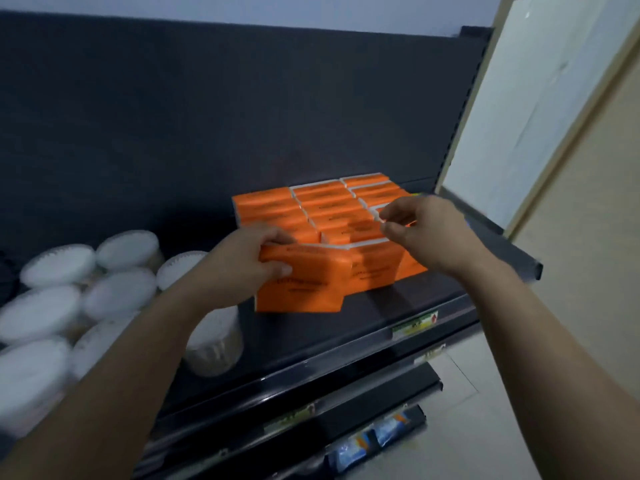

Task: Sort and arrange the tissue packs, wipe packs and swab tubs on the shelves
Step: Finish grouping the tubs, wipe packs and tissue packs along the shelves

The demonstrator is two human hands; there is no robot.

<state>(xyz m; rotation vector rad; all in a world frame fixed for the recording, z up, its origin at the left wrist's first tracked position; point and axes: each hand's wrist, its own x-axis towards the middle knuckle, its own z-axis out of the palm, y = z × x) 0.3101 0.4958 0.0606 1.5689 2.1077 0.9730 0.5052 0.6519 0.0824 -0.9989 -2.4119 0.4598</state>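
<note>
**Handling the orange tissue packs (322, 202) on the dark shelf (381, 313)**

Holds the front pack (311, 285) by its upper left corner in the left grip (242, 261), thumb on the face, fingers curled over the top. Pinches the white edge of a top pack (371, 207) in the right grip (426, 230). Packed tight on the shelf's right part; just left, blurred white-lidded swab tubs (121, 292).

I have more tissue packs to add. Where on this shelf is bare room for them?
Bare shelf lies in front of the orange tissue packs, up to the price rail, and behind the swab tubs, along the back panel. The left front is crowded with tubs.
</note>
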